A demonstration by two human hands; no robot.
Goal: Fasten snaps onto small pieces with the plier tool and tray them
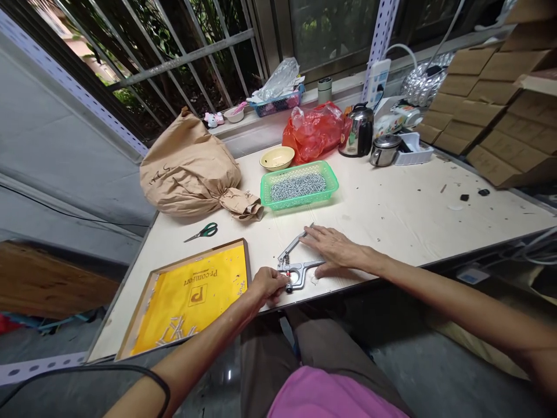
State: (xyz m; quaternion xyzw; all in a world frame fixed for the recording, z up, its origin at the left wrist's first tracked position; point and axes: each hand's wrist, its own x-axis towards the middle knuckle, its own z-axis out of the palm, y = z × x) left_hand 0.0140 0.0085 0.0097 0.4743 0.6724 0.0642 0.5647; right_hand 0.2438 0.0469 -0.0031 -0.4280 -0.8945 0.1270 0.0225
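A grey metal pair of hand-press pliers with a spring and a raised lever lies near the front edge of the table. My right hand is around its handles, fingers over the upper lever and thumb by the lower handle. At the jaw end, my left hand is closed in a pinch. A small red spot shows in the jaw beside these fingertips. Whatever the left fingers hold is too small and hidden to make out.
On the left, a shallow tray with a yellow bag holds small pale tube-like pieces. Scissors lie behind it. Farther back are a green basket of small metal parts, a paper sack, a yellow bowl and a kettle.
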